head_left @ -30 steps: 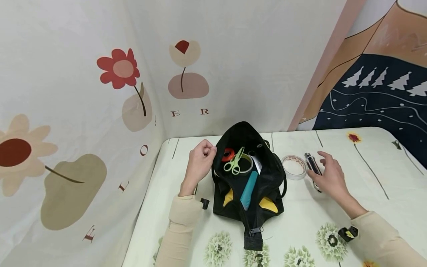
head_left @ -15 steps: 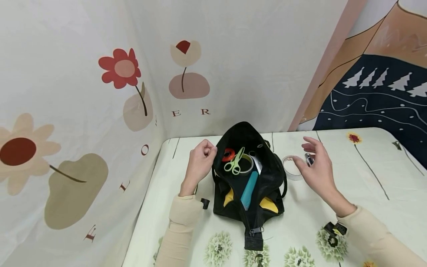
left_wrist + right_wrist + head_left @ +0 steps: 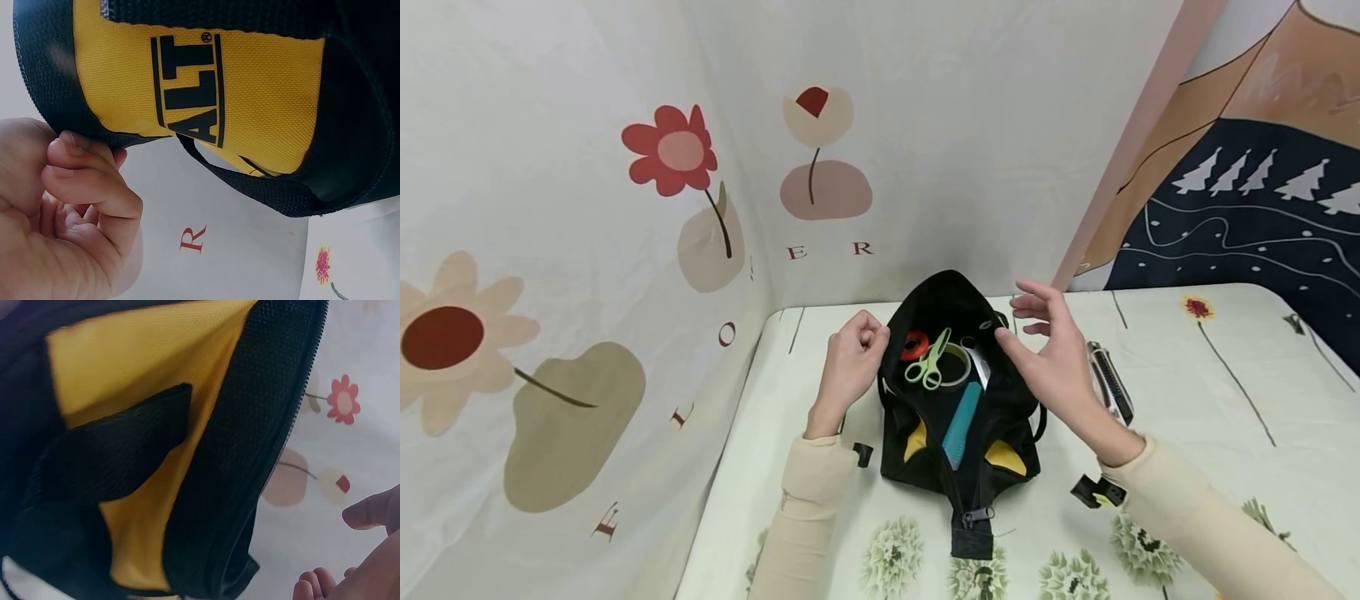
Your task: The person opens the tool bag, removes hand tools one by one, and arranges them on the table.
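A black and yellow tool bag [image 3: 951, 292] stands unzipped on the table. In the head view my left hand [image 3: 852, 358] pinches its left rim; in the left wrist view the curled fingers [image 3: 94, 181] meet the black edge beside the yellow lettered side. My right hand [image 3: 1052, 354] hovers at the bag's right rim, thumb and fingers spread, holding nothing. Inside the bag lie green scissors [image 3: 932, 364], a red ring-shaped roll [image 3: 914, 344], a pale green tape roll [image 3: 964, 367] and a long teal tool [image 3: 961, 425]. A white-and-silver piece [image 3: 981, 368] leans near the right wall.
A utility knife [image 3: 1111, 383] lies on the floral tablecloth [image 3: 1195, 417], right of my right hand. The bag's zipper flap [image 3: 972, 533] hangs toward me. A printed cloth wall [image 3: 955, 150] rises behind the table.
My right hand has moved left from over the utility knife to the bag's right rim, leaving the knife on the table and now covering the clear tape roll. My left hand stays put.
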{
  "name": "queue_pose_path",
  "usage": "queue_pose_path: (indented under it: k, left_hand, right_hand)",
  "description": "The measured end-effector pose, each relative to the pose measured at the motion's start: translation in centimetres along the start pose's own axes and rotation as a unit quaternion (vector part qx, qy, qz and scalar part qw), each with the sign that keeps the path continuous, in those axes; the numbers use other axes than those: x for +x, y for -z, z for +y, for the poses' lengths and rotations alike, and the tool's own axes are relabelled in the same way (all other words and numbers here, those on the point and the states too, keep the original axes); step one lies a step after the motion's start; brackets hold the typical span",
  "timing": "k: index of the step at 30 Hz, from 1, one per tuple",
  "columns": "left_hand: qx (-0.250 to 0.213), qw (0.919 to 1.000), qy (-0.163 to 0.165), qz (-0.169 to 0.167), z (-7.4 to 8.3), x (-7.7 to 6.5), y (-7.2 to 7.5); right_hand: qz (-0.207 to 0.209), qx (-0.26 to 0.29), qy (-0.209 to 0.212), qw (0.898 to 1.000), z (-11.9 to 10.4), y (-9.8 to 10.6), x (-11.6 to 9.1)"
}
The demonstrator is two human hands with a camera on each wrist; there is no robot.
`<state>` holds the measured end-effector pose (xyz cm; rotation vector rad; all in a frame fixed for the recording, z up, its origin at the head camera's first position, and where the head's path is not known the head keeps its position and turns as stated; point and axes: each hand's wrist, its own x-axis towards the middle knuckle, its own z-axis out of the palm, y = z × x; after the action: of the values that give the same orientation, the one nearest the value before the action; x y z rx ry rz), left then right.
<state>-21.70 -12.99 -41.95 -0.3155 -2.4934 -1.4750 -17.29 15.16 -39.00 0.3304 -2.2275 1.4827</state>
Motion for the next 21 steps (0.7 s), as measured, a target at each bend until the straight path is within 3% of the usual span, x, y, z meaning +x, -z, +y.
queue_pose_path:
  k: [9, 21]
  left_hand:
    - [0.003, 1.0, 0.0, 0.002, 0.1, 0.0, 0.0]
    - [0.003, 1.0, 0.004, 0.001, 0.0, 0.1, -0.1]
  right_hand:
    - [-0.03, 0.011, 0.015, 0.999, -1.0, -2.4, 2.1]
    - [-0.089, 0.026, -0.012, 0.996, -0.4, -5.1, 3.6]
